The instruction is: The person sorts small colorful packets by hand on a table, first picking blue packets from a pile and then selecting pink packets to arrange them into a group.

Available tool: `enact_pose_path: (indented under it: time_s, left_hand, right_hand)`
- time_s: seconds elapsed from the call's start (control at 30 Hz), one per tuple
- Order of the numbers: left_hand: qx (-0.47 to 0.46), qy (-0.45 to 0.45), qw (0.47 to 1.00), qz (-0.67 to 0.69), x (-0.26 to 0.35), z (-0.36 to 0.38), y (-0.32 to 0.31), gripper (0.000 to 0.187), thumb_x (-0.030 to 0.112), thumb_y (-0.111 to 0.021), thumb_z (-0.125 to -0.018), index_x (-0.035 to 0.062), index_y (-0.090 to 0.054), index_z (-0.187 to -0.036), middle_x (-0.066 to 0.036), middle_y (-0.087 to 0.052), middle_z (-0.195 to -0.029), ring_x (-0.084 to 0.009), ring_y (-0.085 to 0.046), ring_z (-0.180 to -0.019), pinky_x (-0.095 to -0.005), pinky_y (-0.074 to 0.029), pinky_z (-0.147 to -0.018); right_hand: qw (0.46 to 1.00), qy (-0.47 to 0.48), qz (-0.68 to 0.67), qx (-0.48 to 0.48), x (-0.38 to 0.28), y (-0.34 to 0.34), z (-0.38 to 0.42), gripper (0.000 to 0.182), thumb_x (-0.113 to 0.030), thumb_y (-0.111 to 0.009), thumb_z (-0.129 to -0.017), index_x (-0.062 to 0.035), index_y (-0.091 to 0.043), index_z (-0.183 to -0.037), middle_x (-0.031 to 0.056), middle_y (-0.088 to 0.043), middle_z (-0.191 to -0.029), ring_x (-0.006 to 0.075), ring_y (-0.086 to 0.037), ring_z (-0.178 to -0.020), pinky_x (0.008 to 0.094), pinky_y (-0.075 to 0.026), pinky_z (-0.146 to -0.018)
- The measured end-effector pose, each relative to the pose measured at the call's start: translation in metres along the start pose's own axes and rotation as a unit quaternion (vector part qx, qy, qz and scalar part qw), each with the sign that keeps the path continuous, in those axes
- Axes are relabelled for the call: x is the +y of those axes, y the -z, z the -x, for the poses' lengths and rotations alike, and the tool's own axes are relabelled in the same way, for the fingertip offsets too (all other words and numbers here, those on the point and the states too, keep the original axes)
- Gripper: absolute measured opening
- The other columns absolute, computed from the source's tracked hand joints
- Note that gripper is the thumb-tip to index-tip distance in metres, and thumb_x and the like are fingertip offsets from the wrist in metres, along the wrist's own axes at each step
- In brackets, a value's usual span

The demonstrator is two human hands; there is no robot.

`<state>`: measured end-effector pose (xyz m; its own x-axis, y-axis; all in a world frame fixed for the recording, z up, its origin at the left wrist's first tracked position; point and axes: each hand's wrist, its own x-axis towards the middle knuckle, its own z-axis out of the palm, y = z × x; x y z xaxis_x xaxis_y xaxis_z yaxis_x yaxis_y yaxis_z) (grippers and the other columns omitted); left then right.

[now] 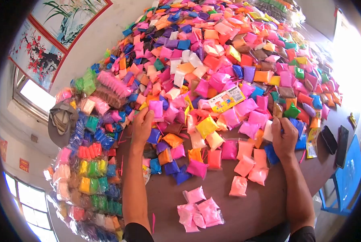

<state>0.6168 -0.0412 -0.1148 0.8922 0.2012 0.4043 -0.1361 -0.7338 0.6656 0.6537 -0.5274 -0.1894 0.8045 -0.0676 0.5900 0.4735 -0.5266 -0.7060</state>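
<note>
My left hand (142, 126) is at the near left edge of a big heap of small coloured packets. Its fingers are closed on the edge of a pink packet (155, 109). At the heap's right side, my right hand (284, 135) is curled with the thumb against the fingers. A white packet (268, 131) touches its fingertips and seems pinched there. Between my forearms lies a small pile of light pink packets (199, 211). Above it are several salmon-coloured packets (245, 165) and a yellow packet (207, 126).
The heap (212, 52) covers most of the brown table (164, 201). Bundled packets in clear bags (92, 177) stack up on the left beside a cap (62, 123). A printed yellow card (227, 99) rests on the heap. A black phone-like slab (342, 146) and blue chair (347, 173) are right.
</note>
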Motion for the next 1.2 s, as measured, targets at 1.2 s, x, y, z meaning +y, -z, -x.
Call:
enact_pose_path:
  time_s: [1.2]
  left_hand:
    - [-0.017,0.05,0.995,-0.084,0.002,-0.022,-0.053,0.048,0.027,-0.084,-0.089,-0.0039,-0.07,-0.123,-0.014,-0.079,-0.101,-0.0187,-0.075,-0.091,-0.0334,-0.059,-0.079]
  right_hand:
    - [1.0,-0.002,-0.004,0.013,-0.004,-0.001,-0.002,0.021,-0.011,-0.069,-0.102,0.0007,-0.063,-0.086,0.0173,-0.058,-0.073,0.035,-0.06,-0.065,0.0432,-0.046,-0.062]
